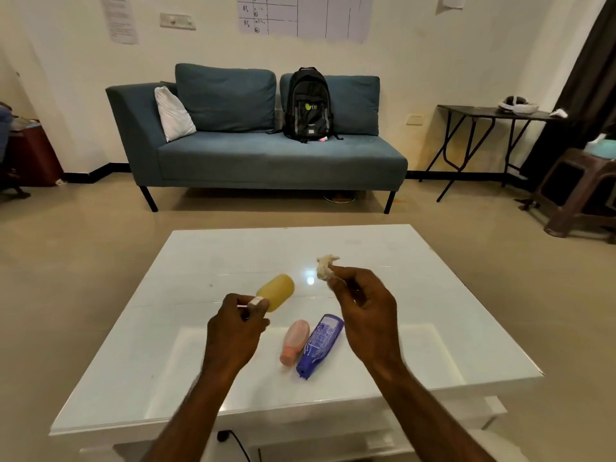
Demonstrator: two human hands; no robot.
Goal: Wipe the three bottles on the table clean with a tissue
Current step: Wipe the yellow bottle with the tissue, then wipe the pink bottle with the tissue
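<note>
White table [416, 328] carries the blue bottle [320, 345] lying flat, with the pink bottle [295, 341] just left of it. Up-left of it, our left hand [233, 331] grips the yellow bottle [278, 290] by its cap end, we judge to bare its body for the crumpled tissue [325, 268] pinched in our right hand [366, 315].
</note>
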